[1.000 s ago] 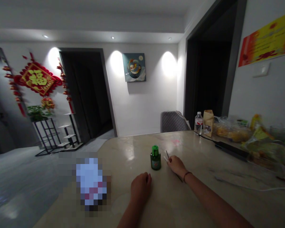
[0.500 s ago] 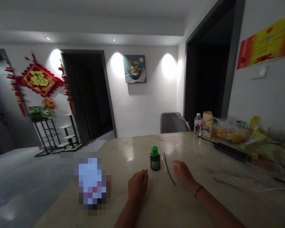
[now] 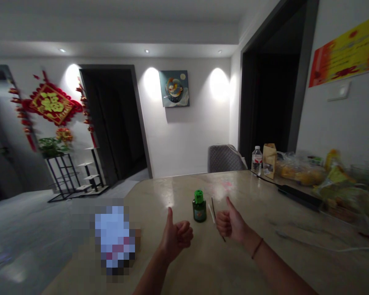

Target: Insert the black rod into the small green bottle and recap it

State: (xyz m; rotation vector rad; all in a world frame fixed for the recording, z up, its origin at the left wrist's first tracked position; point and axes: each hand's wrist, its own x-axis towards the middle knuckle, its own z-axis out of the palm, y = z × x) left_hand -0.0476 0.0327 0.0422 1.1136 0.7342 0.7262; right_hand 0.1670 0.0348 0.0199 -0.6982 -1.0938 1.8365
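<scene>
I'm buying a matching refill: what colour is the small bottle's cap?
The cap is bright green, shown best in the head view.

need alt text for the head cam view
The left hand and right hand give thumbs-up above a beige stone table, flanking a small dark green bottle with a bright green cap. A thin black wire and white stick lie by the right hand.

Obstacles, between the hands: a green-capped bottle is standing upright, with a white stick and a thin black wire lying just right of it, nearly touching the right hand. Passage: a narrow gap is running between the left hand and the bottle. Left of the left hand: a pixelated object is blocking the way. Well right of the right hand: a long black strip and bagged food are lining the far edge of the stone tabletop.
</scene>
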